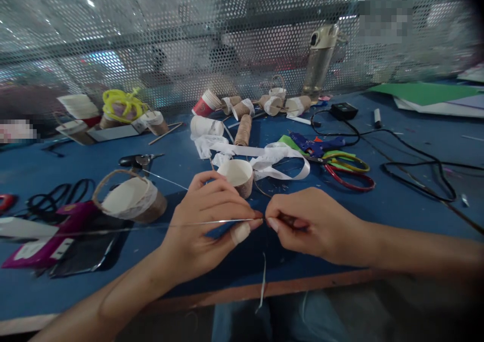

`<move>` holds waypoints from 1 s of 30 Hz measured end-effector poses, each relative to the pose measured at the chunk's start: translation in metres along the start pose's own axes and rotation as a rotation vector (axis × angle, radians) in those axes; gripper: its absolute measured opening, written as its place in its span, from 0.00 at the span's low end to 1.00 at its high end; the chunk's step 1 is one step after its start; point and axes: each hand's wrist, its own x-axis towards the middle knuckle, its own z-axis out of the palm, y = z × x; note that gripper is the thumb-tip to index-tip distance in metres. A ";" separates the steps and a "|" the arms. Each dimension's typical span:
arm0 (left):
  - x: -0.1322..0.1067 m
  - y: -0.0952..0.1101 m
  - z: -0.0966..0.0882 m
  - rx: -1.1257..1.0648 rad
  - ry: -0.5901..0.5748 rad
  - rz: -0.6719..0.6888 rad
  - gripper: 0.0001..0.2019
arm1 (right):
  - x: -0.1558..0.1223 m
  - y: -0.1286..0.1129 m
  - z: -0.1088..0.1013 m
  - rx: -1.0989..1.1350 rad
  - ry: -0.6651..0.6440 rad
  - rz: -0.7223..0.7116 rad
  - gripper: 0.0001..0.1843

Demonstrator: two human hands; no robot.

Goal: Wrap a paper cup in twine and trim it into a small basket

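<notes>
Between thumb and fingertips, my left hand [212, 216] pinches a thin shiny strand [223, 222] that stretches off to the left. My right hand [313, 223] is closed in a pinch where the strand ends, almost touching the left fingertips. Below them a loose white strand [263, 281] hangs over the table edge. Just behind the hands stands a paper cup wrapped in brown twine [236, 173], partly hidden by my left fingers. To the left, a small basket with lace trim and a twine handle [132, 201] leans on the table.
White lace ribbon [280, 153], a twine roll [244, 130] and scissors [348, 173] lie beyond the hands. A purple glue gun [62, 231] is at left, a blue one [315, 143] at right with a black cable [419, 153]. Wrapped cups and a bottle [319, 64] line the mesh screen.
</notes>
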 end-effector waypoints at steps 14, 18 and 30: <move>0.002 0.010 -0.006 -0.301 -0.108 -0.403 0.05 | 0.002 0.001 -0.012 -0.892 0.128 -0.676 0.12; 0.005 0.012 -0.008 -0.477 -0.174 -0.636 0.10 | 0.002 0.000 -0.013 -0.937 0.129 -0.751 0.08; 0.008 0.008 -0.009 -0.497 -0.112 -0.569 0.06 | 0.000 0.012 -0.008 -0.510 0.077 -0.239 0.11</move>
